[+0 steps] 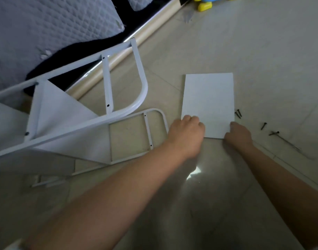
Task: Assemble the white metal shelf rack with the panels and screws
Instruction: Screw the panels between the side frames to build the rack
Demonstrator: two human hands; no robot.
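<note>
A white rectangular panel (208, 98) lies flat on the tiled floor. My left hand (186, 133) grips its near left corner with curled fingers. My right hand (238, 135) holds the near right corner, thumb on the panel's edge. To the left stands the partly built white rack (107, 87): two tubular side frames with rounded ends, lying tilted, with white panels (62, 112) fixed between them. Several black screws (237, 113) lie on the floor right of the panel, and more screws (273, 132) lie farther right.
A bed with a grey quilted cover (46, 24) and a beige base rail (118, 56) runs along the upper left. A yellow and blue toy (207, 3) sits at the top. A thin metal tool (293, 146) lies by the screws.
</note>
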